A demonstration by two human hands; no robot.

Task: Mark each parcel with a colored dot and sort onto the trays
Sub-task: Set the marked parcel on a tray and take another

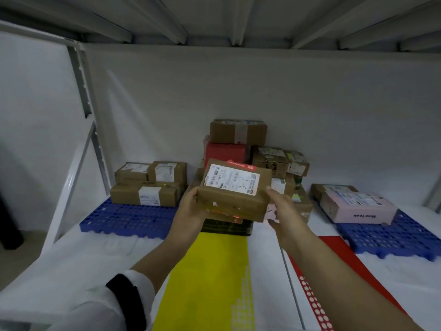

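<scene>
I hold a brown cardboard parcel (pixel 235 191) with a white shipping label marked "3-1" up in front of the middle pile. My left hand (pixel 191 211) grips its left end and my right hand (pixel 285 211) grips its right end. Behind it stands a stack of parcels (pixel 238 144), brown and red. A yellow sticker sheet (pixel 210 278) lies on the shelf below, and a red sticker sheet (pixel 338 259) lies to its right with white dot holes. A blue tray (pixel 128 218) on the left carries three brown parcels; a blue tray (pixel 391 235) on the right carries a pink box.
The white shelf surface (pixel 95 254) runs under everything, with a white back wall and a metal shelf overhead. A grey upright post (pixel 83 87) stands at the left. The shelf's left edge drops to the floor.
</scene>
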